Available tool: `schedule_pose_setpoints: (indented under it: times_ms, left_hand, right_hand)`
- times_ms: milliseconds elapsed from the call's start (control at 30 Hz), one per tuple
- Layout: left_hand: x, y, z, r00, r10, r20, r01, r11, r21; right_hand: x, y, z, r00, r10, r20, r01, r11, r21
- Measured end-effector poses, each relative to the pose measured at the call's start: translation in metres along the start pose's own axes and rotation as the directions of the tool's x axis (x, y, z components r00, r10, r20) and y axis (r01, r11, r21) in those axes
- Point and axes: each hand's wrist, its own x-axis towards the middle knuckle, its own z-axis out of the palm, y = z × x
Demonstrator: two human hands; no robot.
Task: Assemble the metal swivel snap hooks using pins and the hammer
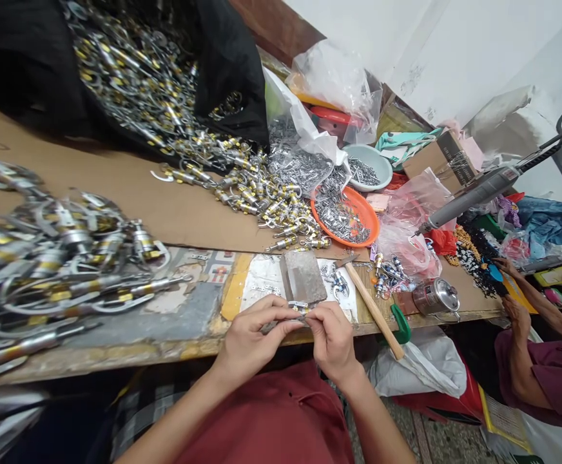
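Note:
My left hand (258, 332) and my right hand (333, 332) meet at the near edge of the workbench, both with fingers pinched. Between the fingertips is a small silver metal part (300, 307) with a bit of yellow on it, largely covered by the fingers. Right behind it sits a grey metal block (304, 277) on a white sheet (256, 278). A hammer (375, 310) with a wooden handle lies to the right of my right hand, its handle end over the bench edge. Small silver pieces lie on the sheet on both sides of the block.
Silver-and-yellow metal assemblies (261, 193) spill from a black bag (232, 71); more are heaped at left (68, 258). An orange tray (370, 222) and a pale bowl (382, 169) hold small metal parts. A grey electric screwdriver (474, 196) hangs at right. A co-worker's hands (517, 309) are far right.

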Motion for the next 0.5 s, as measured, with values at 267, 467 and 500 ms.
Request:
schedule_pose_setpoints:
  times_ms: [267,467,500]
  left_hand:
    - [-0.003,-0.001,0.001,0.999,-0.037,-0.022,0.036,0.999,-0.025]
    - [-0.008,-0.003,0.001,0.999,-0.051,-0.018,0.051,0.999,-0.014]
    - [-0.009,-0.004,0.002,0.999,-0.05,-0.017,0.05,0.999,-0.008]
  right_hand:
    - [-0.003,0.002,0.004,0.999,-0.018,-0.044,0.02,0.999,0.029]
    - [-0.011,0.007,0.007,0.999,0.036,-0.004,-0.036,0.997,0.065]
    - [-0.014,0.007,0.008,0.999,0.045,0.004,-0.045,0.997,0.064]
